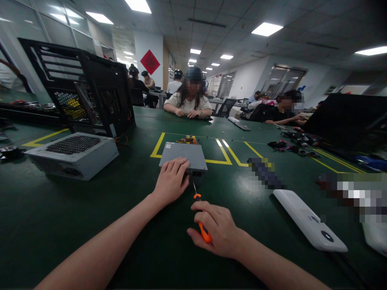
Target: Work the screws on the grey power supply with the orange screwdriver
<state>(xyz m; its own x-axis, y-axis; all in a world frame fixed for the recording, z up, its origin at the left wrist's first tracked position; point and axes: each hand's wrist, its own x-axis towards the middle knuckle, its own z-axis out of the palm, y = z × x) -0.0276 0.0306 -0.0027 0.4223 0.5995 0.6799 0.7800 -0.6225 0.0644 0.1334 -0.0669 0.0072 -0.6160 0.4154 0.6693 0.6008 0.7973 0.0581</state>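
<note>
Table [127, 167]: green, is spanning the frame. Case [110, 88]: black, is standing at upper left. Mesh box [72, 151]: grey, is lying at left, below the case. White device [308, 219]: is lying at lower right. Flat box [186, 154]: grey, is lying at centre. Right hand [219, 227]: lower centre, is holding the screwdriver [204, 234] in loosely curled fingers. Left hand [172, 179]: is resting, fingers extended, over the flat box's near top edge. Screwdriver: orange-handled, is pointing toward the flat box's near side; tip contact unclear.

Bright ceiling panels [267, 29]; glass partition [22, 28] at left; red diamond [150, 62] on white pillar [155, 45]; chair [226, 108] beyond green table [75, 209].
</note>
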